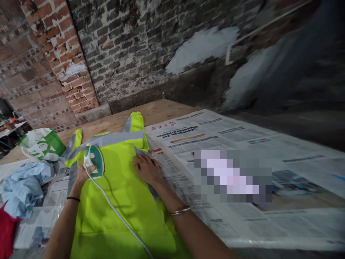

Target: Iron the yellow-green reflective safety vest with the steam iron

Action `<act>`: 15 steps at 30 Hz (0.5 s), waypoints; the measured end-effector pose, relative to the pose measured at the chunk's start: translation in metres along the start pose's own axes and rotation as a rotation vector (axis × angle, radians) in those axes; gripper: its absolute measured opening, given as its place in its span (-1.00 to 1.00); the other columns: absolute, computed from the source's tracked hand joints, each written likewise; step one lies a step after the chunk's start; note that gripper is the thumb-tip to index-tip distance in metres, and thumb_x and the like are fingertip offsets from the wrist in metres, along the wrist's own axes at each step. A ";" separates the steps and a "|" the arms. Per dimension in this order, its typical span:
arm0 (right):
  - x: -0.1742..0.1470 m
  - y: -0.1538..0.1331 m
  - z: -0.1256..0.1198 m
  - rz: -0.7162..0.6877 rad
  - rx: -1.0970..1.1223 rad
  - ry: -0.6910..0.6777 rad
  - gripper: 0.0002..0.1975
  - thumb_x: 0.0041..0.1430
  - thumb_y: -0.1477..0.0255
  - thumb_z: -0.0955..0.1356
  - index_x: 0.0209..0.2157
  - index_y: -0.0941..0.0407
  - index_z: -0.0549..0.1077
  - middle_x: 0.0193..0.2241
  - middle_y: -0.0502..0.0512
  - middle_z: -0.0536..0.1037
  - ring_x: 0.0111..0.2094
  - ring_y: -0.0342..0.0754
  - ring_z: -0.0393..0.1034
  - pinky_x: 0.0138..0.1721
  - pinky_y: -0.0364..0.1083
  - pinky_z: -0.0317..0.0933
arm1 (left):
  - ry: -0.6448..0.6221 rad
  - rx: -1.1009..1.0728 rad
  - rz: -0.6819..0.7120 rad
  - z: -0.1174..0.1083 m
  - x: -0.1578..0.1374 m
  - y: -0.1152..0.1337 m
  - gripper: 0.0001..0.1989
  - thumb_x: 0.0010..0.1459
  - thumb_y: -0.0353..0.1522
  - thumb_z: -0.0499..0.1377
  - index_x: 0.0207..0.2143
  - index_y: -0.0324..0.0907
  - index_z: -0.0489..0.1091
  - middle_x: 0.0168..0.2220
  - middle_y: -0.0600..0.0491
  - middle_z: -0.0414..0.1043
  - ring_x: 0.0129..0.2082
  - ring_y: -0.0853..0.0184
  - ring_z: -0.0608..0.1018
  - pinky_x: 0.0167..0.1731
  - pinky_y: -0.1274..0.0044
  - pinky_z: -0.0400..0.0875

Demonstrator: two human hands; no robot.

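A neon yellow garment with grey bands (pixel 115 205) lies spread over the table, its sleeves pointing away from me. My left hand (pixel 84 173) is closed around the handle of a green and white clothes iron (pixel 99 162), which rests on the garment's left side. From the iron a pale cord (pixel 118 213) runs down across the fabric toward me. My right hand (pixel 147 167) lies flat with its fingers spread on the garment's right edge, holding nothing.
Newspaper sheets (pixel 185 144) cover the table to the right, where one patch is pixelated. At left are a green and white bag (pixel 44 145), a crumpled light blue cloth (pixel 25 185) and a red cloth (pixel 7 230). A brick wall (pixel 129 46) stands behind the wooden table (pixel 159 109).
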State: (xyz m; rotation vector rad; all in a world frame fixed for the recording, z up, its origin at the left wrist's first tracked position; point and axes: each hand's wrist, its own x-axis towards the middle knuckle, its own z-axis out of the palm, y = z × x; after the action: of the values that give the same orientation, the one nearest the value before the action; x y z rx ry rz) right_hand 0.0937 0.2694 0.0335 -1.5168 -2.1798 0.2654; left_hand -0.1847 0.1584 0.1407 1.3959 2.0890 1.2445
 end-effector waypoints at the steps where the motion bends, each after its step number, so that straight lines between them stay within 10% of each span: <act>1: 0.000 0.000 -0.001 -0.001 -0.004 -0.010 -0.52 0.47 0.35 0.17 0.29 0.05 0.46 0.38 0.15 0.39 0.41 0.12 0.16 0.35 0.21 0.03 | 0.005 0.001 -0.002 0.002 0.002 -0.001 -0.49 -0.18 -0.14 0.41 -0.17 -0.21 0.58 -0.37 0.03 0.58 -0.32 0.18 0.59 -0.31 0.42 0.50; 15: -0.003 0.002 -0.005 -0.019 -0.007 -0.026 -0.51 0.44 0.36 0.16 0.29 0.06 0.45 0.39 0.16 0.38 0.41 0.12 0.15 0.32 0.21 0.04 | 0.110 0.034 -0.091 -0.040 -0.076 -0.034 -0.31 -0.14 -0.05 0.38 0.05 -0.16 0.56 -0.17 -0.04 0.66 -0.17 0.08 0.67 -0.23 0.37 0.59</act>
State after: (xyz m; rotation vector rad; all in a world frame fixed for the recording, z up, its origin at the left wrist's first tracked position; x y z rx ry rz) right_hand 0.0982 0.2673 0.0359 -1.5036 -2.2158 0.2730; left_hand -0.1962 0.0683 0.1220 1.2576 2.2300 1.2819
